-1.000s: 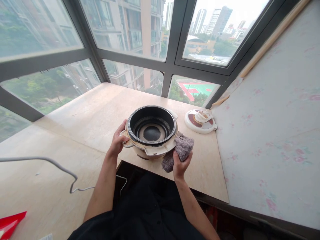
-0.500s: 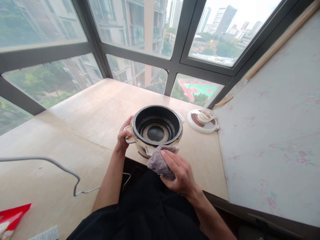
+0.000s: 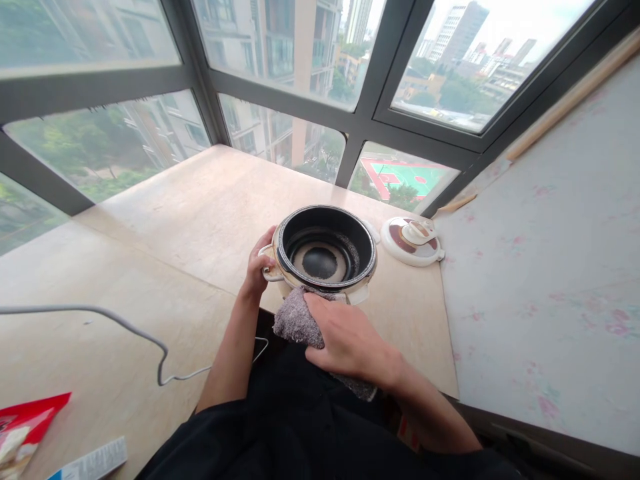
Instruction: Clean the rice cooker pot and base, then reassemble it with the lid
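A white pot with a dark inner bowl [image 3: 326,247] stands near the front edge of the table, its inside stained around a dark centre. My left hand [image 3: 260,263] grips the white side handle [image 3: 273,268]. Pressed to the pot's front, just under the rim, is a grey-purple cloth [image 3: 299,320], with my right hand [image 3: 345,337] closed on it. Part of the cloth hangs below my right hand. The underside of the pot is hidden behind my hand and the cloth.
A white and brown lid [image 3: 413,241] lies behind and right of the pot, by the papered wall. A grey cable [image 3: 115,323] crosses the table [image 3: 165,247] at left. A red packet [image 3: 33,427] and a printed box [image 3: 95,460] are at the lower left.
The right hand and cloth have moved left along the pot's front. The left hand still holds the handle. The whole view has shifted slightly.
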A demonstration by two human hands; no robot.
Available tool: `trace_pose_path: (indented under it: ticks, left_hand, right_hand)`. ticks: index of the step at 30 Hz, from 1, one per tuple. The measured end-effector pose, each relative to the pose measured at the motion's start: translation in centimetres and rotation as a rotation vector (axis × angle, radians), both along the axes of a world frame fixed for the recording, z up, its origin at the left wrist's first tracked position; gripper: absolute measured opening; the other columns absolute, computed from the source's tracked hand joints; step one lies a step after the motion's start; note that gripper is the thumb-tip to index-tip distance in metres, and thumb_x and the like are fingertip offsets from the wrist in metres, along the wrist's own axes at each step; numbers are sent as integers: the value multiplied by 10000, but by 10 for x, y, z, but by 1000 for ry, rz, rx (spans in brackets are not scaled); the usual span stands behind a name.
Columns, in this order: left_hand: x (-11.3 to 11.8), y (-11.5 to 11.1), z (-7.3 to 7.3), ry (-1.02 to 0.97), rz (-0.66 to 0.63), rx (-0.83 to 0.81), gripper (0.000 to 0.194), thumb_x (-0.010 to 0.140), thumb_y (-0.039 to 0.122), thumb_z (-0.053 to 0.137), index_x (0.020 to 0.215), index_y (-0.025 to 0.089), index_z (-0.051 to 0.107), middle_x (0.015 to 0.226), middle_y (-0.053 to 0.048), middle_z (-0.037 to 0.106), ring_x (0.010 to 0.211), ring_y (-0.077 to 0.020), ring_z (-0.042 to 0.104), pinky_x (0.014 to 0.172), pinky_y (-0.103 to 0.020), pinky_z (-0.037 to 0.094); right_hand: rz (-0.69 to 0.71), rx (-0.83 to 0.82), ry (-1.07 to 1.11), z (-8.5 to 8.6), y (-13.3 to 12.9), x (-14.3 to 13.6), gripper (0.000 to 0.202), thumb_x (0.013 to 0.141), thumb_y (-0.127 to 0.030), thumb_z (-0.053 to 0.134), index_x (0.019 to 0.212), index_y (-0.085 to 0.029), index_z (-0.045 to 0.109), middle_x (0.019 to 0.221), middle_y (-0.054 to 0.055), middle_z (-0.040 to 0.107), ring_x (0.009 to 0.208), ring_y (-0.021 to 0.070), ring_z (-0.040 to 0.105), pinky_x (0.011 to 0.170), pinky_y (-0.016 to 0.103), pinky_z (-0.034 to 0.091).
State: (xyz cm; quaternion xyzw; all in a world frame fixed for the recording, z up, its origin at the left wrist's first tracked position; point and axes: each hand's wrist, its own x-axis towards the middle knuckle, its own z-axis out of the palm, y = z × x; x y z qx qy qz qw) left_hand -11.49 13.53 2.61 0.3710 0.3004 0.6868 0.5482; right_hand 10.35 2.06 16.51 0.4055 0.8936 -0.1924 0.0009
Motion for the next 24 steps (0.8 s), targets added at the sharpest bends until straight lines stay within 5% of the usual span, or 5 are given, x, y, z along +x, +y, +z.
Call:
trace_pose_path:
  ticks: [10, 18, 24]
  left_hand:
    - [0, -1, 0, 12, 7, 14, 721, 606, 384, 777, 1295, 200, 668, 1297, -97, 679, 1189, -329, 621, 997, -421, 495]
    - [0, 0, 0, -3, 7, 24, 743, 566, 349, 792, 1287, 208, 681, 1330, -92, 672, 1261, -350, 584, 1037, -428, 465]
    - [0, -2, 2, 6, 4, 18, 751, 570, 365, 801, 1293, 204, 673, 1317, -98, 674, 1259, -359, 581, 1039, -436, 465]
  right_hand:
    - [274, -148, 44, 13, 33, 38, 438, 777, -244, 662, 1205, -218, 574, 1173, 60, 679, 1016, 238, 638, 835, 316, 439]
    - [258, -145, -139, 33, 41, 66, 274, 757, -178, 620, 1025, -237, 624, 985, 15, 697, 878, 207, 634, 736, 290, 410]
    - [244, -5, -184, 28, 25, 81, 449, 744, -158, 647, 1185, -240, 648, 1171, 72, 703, 985, 240, 657, 789, 312, 470]
